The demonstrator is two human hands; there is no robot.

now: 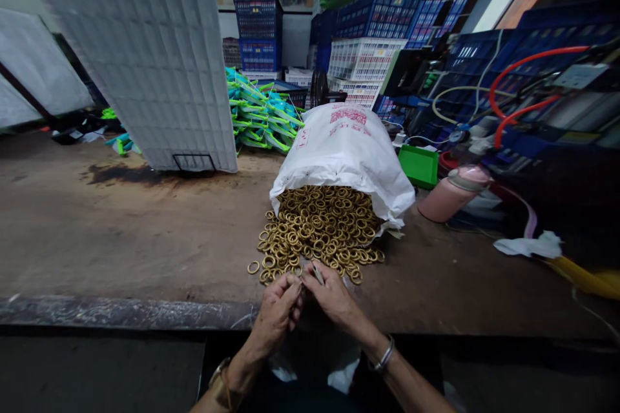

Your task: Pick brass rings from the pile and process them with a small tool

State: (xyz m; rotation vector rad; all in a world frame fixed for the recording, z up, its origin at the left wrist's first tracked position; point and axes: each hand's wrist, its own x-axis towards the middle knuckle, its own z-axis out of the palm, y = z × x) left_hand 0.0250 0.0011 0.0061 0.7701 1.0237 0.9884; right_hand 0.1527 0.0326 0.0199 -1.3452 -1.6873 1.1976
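My left hand (281, 308) is closed in a pinch at the front of a pile of brass rings (314, 232). What its fingertips hold is too small to make out; a ring edge shows just beyond them. Close beside it, my right hand (335, 297) grips a small, slim grey metal tool (318, 273) between thumb and fingers. The fingertips of both hands almost meet. Loose rings spill onto the table from the open mouth of a white woven sack (343, 148) lying on its side, with red print on top.
A brown worktable (145, 239) stretches in front of me. On the left stands a tall white quilted panel (145, 58), with green and blue pieces (264, 116) heaped behind. At right are a pink bottle (455, 193), a green tray (419, 166) and red hoses. Blue crates (378, 10) are stacked behind.
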